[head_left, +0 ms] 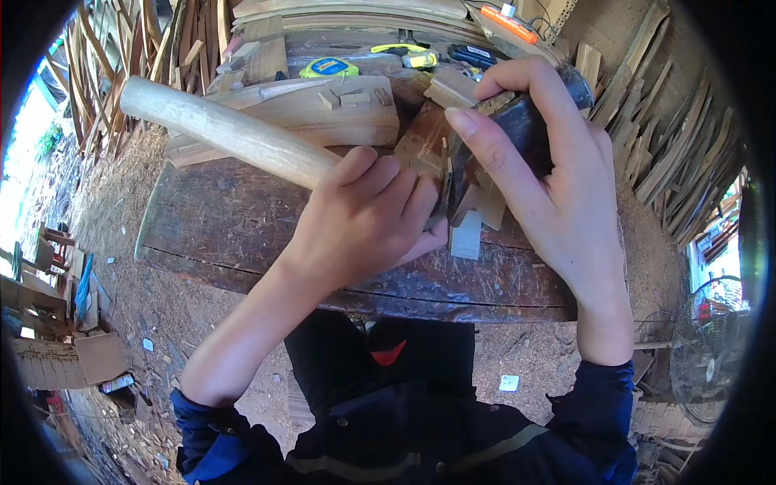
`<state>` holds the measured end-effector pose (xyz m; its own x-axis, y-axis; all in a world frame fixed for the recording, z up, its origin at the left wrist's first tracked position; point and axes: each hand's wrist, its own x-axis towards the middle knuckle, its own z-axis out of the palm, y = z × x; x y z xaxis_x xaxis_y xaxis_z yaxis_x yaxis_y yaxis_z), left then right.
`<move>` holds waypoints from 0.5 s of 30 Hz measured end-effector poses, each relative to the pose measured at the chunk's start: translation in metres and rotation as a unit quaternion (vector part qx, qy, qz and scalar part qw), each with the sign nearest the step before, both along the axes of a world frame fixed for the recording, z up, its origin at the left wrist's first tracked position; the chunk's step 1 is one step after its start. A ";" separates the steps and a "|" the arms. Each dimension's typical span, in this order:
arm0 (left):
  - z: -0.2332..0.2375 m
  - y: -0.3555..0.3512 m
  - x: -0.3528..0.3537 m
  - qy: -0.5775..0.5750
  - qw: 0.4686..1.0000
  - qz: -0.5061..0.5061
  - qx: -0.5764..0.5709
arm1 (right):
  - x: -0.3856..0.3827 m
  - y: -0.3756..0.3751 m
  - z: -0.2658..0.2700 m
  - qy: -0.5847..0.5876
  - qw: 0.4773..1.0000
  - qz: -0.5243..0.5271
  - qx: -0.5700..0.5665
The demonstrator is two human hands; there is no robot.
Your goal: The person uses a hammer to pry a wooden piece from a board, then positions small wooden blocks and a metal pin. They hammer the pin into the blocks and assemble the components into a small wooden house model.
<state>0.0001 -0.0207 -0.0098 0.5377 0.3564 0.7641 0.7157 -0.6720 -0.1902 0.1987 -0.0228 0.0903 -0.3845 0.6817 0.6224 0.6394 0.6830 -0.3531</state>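
Note:
My left hand (360, 218) is closed around a thick, pale wooden handle (222, 129), which points to the upper left. My right hand (570, 194) curves around a dark metal tool head (529, 133), thumb on the near side and fingers over the top. A thin edge of dark metal shows beside the left fingers. Whether handle and head join is hidden behind my left hand. Both hands are above a worn wooden bench (218, 210). Under the metal head lie wooden pieces, and a small pale flat piece (466, 236) sits below it.
On the bench's far side are planks (356, 121), small wood blocks, a yellow-green tape measure (329, 68) and an orange tool (509, 24). Wood strips (687, 153) lean on both sides. A fan (711, 347) stands at right. Shavings cover the floor.

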 end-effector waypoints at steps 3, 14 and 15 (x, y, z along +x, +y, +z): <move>0.002 -0.003 0.000 0.000 1.000 0.012 -0.003 | 0.000 0.001 -0.002 0.005 1.000 0.010 0.006; 0.008 -0.038 -0.054 -0.602 0.797 0.007 -0.042 | 0.017 0.003 -0.014 0.004 0.998 0.034 0.045; 0.011 -0.042 -0.053 -0.699 0.703 -0.041 -0.125 | 0.017 0.000 -0.013 -0.002 0.999 0.028 0.037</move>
